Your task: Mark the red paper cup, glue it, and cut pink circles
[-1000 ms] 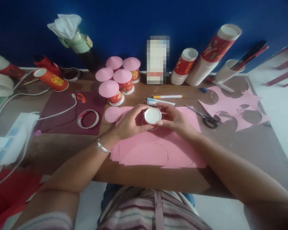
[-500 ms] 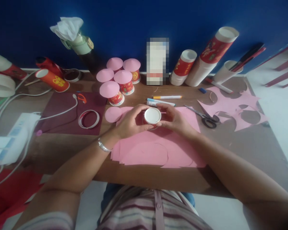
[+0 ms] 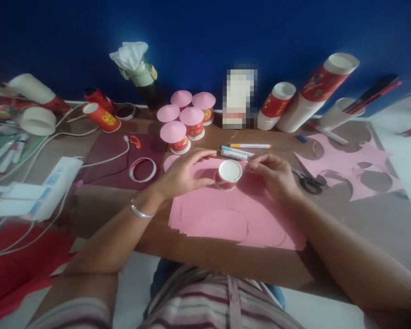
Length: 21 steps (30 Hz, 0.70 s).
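A small red paper cup stands upside down, white base up, on a stack of pink paper sheets at the table's middle. My left hand lies just left of it with fingers spread, the thumb tip touching the cup's side. My right hand rests on the pink paper to the cup's right, fingers loosely curled and a little apart from the cup, close to a glue stick. Neither hand grips anything.
Several cups with pink cone lids stand behind the sheets. An orange-tipped marker, scissors and a cut-out pink sheet lie right. Stacked cups lean on the blue wall. A tape ring and power strip lie left.
Both hands have let go of the cup, which now stands on the pink paper. The hands have drawn apart, and the camera view has shifted.
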Available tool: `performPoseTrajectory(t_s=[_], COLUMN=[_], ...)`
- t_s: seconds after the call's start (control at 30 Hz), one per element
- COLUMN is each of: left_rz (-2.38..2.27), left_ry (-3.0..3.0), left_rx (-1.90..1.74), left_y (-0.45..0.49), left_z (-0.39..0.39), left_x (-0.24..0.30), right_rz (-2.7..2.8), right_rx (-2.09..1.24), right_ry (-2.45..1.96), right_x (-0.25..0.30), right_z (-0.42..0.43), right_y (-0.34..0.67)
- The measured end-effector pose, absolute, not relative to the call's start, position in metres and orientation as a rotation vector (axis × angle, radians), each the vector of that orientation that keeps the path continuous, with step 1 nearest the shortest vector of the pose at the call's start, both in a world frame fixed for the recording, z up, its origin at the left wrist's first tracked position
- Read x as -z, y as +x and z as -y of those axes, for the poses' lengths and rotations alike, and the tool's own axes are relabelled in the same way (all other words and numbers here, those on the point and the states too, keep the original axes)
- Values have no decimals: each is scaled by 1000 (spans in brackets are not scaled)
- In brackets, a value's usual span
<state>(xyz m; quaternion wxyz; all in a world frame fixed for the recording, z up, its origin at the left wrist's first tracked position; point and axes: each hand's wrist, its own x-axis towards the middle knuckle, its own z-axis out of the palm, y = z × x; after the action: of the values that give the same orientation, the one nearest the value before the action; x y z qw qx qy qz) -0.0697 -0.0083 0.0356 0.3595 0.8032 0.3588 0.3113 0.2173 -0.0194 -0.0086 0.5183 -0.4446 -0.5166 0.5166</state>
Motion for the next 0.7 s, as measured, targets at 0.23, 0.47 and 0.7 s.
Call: performPoseTrajectory(t_s=[0.23, 0.47, 0.7], left_rz=[-931, -863, -827], left_ry=[1992, 2005, 2031], left_rx=[-894, -909, -919], left_y=[-53, -19, -20], left_z=[17, 17, 16], left_x=[-22, -14, -15], right_rz=[1128, 1110, 1102], right_rx=[-1517, -1651, -1696], right_ry=[-1056, -974, -968], right_x=[-1, -9, -8], right_z=[22, 27, 27], right_y=[201, 194, 192])
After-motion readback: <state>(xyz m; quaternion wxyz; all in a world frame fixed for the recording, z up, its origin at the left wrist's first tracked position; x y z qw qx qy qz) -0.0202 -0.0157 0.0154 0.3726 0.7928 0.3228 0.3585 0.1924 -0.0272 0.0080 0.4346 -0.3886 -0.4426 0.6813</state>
